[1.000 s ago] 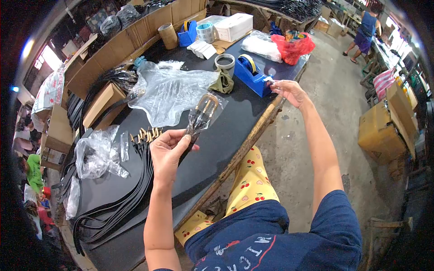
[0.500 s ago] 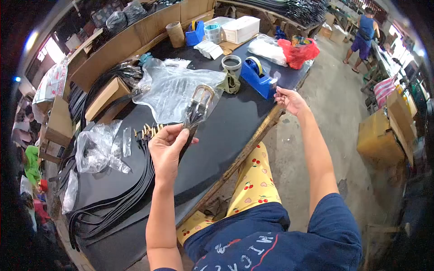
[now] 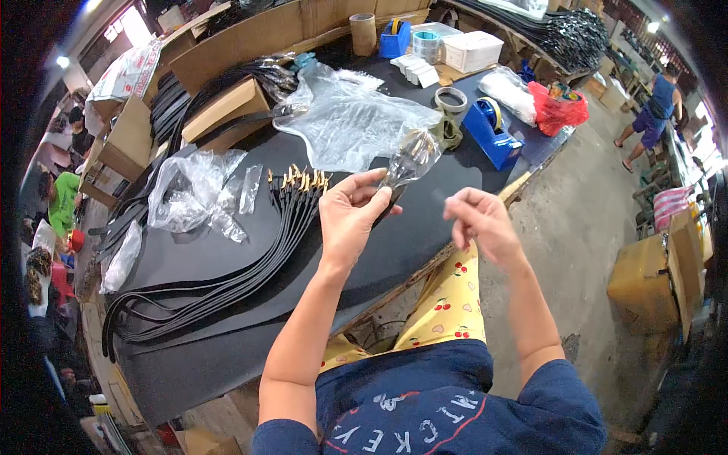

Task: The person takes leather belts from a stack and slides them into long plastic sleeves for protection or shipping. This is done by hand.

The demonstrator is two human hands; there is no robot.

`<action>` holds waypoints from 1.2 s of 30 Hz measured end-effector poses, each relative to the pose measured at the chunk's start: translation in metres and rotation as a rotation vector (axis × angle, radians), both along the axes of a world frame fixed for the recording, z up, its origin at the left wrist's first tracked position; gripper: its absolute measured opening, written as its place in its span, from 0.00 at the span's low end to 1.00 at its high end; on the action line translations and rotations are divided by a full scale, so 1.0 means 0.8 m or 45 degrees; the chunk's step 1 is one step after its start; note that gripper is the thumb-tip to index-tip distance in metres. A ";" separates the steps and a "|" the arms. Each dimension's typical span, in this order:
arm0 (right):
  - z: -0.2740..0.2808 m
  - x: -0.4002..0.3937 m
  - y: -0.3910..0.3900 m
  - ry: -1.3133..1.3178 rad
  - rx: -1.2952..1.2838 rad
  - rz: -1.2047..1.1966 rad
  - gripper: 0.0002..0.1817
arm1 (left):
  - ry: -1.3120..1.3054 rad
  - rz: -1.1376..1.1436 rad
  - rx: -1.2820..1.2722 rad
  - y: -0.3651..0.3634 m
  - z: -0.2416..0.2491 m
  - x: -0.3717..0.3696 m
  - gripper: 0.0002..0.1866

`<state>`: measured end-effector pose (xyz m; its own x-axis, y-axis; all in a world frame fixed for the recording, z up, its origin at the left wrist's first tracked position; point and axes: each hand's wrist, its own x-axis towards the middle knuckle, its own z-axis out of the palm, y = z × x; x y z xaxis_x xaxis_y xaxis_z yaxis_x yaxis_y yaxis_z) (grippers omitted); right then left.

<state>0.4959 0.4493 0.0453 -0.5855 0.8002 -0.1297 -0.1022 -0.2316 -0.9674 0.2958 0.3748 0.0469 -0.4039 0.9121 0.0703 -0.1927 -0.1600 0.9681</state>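
Note:
My left hand (image 3: 355,216) is closed around a black belt, just below its metal buckle (image 3: 417,148). Clear plastic covers the buckle end, which points up and away from me. To the right of it, my right hand (image 3: 485,226) is raised with thumb and fingers pinched on what looks like a small piece of clear tape, blurred at the fingertips. The blue tape dispenser (image 3: 491,136) stands beyond this hand, near the table edge. Left of my left hand lies a bundle of black belts (image 3: 284,243) with gold-coloured ends.
A large clear plastic bag (image 3: 345,114) and a crumpled bag (image 3: 189,189) lie on the black tabletop (image 3: 220,371). Tape rolls, a white box (image 3: 472,51) and a red bag (image 3: 557,108) are farther back. Another person (image 3: 656,110) stands at far right, beyond a cardboard box (image 3: 644,280).
My right hand has moved from the tape dispenser back toward the belt in my left hand. The view has shifted, and the plastic-covered buckle is tilted farther away from me.

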 end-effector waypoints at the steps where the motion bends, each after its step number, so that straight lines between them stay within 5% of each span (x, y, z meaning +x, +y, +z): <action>1: 0.013 -0.012 -0.012 -0.004 0.017 0.060 0.09 | -0.012 0.002 0.017 0.000 -0.003 0.001 0.13; 15: 0.055 -0.050 -0.001 -0.219 0.317 0.270 0.12 | 0.161 0.090 0.126 -0.013 0.004 0.020 0.21; 36: 0.052 -0.052 0.005 -0.244 0.269 0.294 0.13 | 0.247 0.123 0.221 -0.010 -0.005 0.024 0.13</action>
